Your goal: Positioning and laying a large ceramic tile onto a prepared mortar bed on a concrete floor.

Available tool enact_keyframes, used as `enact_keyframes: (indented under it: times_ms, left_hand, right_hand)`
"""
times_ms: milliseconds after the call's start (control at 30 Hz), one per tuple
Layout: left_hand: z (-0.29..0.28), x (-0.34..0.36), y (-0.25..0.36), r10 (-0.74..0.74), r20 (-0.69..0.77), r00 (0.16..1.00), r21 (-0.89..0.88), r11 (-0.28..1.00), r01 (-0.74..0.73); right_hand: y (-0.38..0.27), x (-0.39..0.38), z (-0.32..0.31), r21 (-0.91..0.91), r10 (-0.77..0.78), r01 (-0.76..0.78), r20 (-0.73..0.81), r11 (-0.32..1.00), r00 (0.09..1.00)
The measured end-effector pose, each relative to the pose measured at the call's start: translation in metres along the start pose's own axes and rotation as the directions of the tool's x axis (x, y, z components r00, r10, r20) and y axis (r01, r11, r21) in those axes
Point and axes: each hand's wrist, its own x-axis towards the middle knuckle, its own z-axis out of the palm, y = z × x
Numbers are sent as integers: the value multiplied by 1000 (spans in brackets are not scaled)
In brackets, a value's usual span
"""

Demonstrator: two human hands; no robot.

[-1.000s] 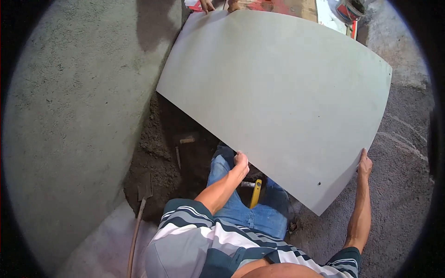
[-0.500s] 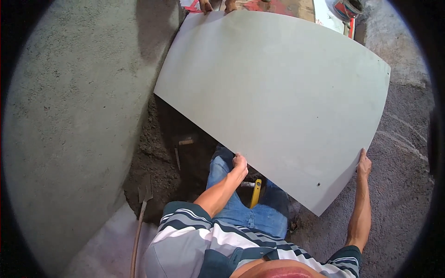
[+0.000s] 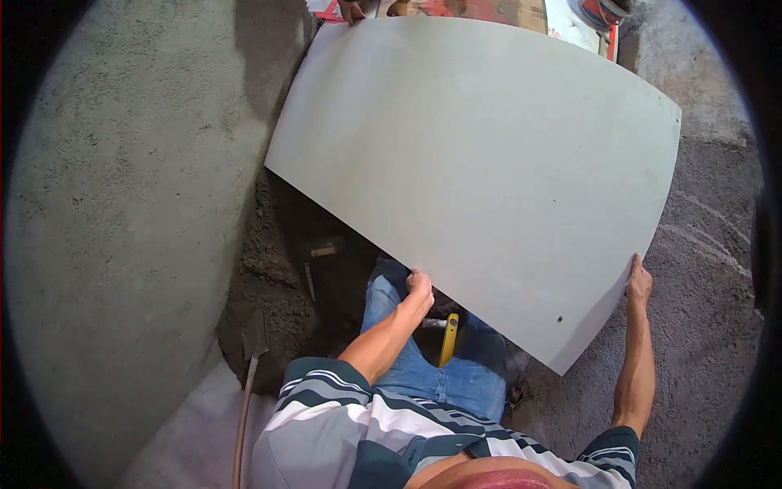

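Observation:
A large pale grey tile [image 3: 481,155] spans the middle of the view, with a small dark spot by its near right corner. My left hand [image 3: 419,288] is closed on its near edge, fingers curled beneath and partly hidden. At the right edge, my right hand [image 3: 639,282] grips the same tile, thumb along the rim. Another person's hand [image 3: 352,11] holds the far left edge, with more fingers beside it. What lies under the tile is hidden.
A rough grey wall [image 3: 130,212] rises on the left, close to the tile's left corner. A yellow spirit level [image 3: 449,340] is between my legs. On dark mortar lie a small tool [image 3: 323,251] and a long-handled shovel [image 3: 254,345]. A bucket [image 3: 601,11] stands far right.
The tile has shifted slightly to the left, nearer the wall, and turned a little. Both my hands keep their hold, and the other person's hands have moved left with it.

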Motion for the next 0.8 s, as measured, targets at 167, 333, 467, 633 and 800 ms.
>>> enact_keyframes:
  times_ms: [167, 333, 467, 633, 800]
  left_hand:
    - [4, -10, 5, -28, 14, 999, -90, 996, 29]
    - [7, -32, 16, -9, 34, 999, -85, 996, 12]
    - [10, -49, 27, -41, 59, 997, -99, 994, 47]
    - [-3, -34, 32, -34, 76, 997, -157, 986, 46]
    - [13, -67, 40, -101, 104, 989, -137, 984, 115]
  right_hand:
    - [-10, -7, -3, -64, 14, -16, -23, 998, 1000]
    - [-13, -10, -8, -46, 16, -18, -40, 999, 999]
    - [-4, -3, -4, -26, 35, -36, -52, 999, 998]
    - [-9, -1, 2, -1, -14, 14, -34, 1000, 999]
    - [4, 0, -4, 19, -8, 10, -101, 1000, 995]
